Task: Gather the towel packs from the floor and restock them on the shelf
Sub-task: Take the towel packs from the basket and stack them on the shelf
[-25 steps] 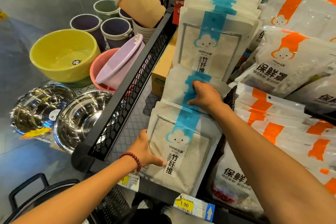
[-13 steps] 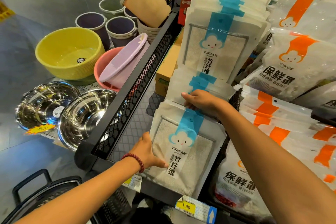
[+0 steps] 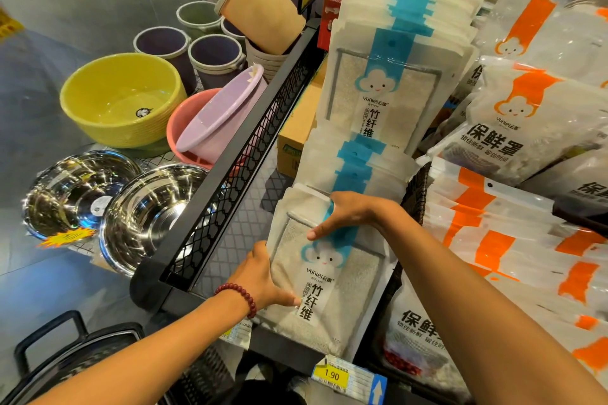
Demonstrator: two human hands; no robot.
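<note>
1. Left grip (image 3: pixel 263 276) is closing on the left edge of the front towel pack (image 3: pixel 355 283), thumb lying across the face and fingers tucked behind.
2. Right grip (image 3: pixel 348 217) is pinching the same pack at its top edge, thumb on the blue stripe and fingers going over the top.
3. The pack is standing at the very front of the shelf (image 3: pixel 243 233), leaning back against the row of towel packs (image 3: pixel 355 171) behind it. A taller stack (image 3: pixel 388 85) is rising further back.
4. My guess at the step: seating and squaring this pack in its lane.
   - Doing it well means pressing the bottom edge down behind the shelf lip, above the price tag (image 3: pixel 332 375).
   - The pack should be tipped back until it is lying flush with the row, blue stripes lining up.
   - The film looks slippery, so both grips should be easing off together or the front pack may be sliding forward.
5. To the right, orange-striped packs (image 3: pixel 513 128) are crowding close, some filling a dark woven basket (image 3: pixel 416 194).
6. Left of the lane, a cardboard box (image 3: pixel 296 128) is sitting on the shelf. I cannot tell what is in it.
7. Beyond the black mesh rail (image 3: pixel 237 168):
   - The yellow basin (image 3: pixel 121 102) is holding only a sticker.
   - A pink basin (image 3: pixel 181 122) is holding a tilted lilac basin (image 3: pixel 223 122).
   - Two steel bowls (image 3: pixel 154 217) are showing nothing inside but a label.
   - A tan bin (image 3: pixel 263 6) is tipping on a stack among empty-looking bins.
</note>
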